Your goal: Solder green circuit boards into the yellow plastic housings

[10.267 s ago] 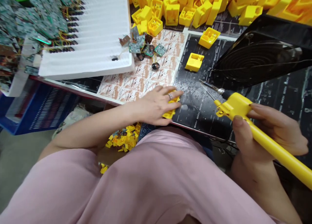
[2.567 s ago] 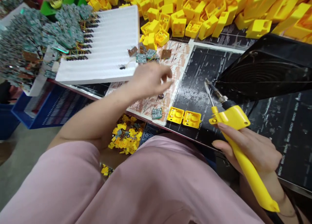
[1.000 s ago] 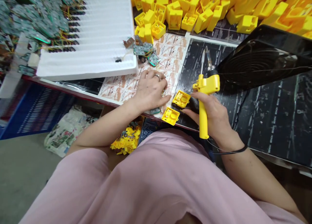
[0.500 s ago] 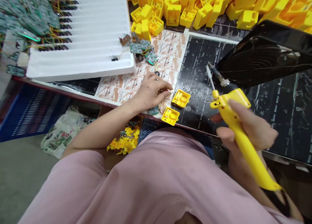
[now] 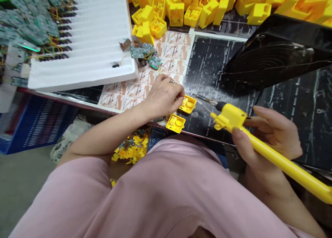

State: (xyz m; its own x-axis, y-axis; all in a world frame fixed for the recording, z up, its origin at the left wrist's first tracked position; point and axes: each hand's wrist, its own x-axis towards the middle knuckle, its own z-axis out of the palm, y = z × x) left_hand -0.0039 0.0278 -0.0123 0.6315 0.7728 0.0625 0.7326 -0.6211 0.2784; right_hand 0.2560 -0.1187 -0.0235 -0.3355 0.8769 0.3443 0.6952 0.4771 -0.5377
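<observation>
My right hand (image 5: 269,137) is closed round the yellow handle of a soldering gun (image 5: 233,117). Its metal tip and thin feed tube point left, a short way right of the upper small yellow plastic case (image 5: 188,104). Over the left part of that case, my left hand (image 5: 168,96) has its thumb and fingers pinched together. What the pinch holds is too small or hidden to make out. A second open yellow case (image 5: 175,123) lies just below, at the table edge. Part of a circuit board (image 5: 158,119) shows under my left wrist.
A white foam tray (image 5: 98,41) with wired circuit boards (image 5: 38,20) stands at the left. Loose boards (image 5: 145,53) lie by its right corner. Many yellow housings (image 5: 176,13) are heaped at the back. A black fan (image 5: 280,55) stands at the right; a blue crate (image 5: 44,127) is below left.
The soldering gun has tilted and come left and down, its tip now close to the upper case. My left hand has moved onto that case, covering its left part.
</observation>
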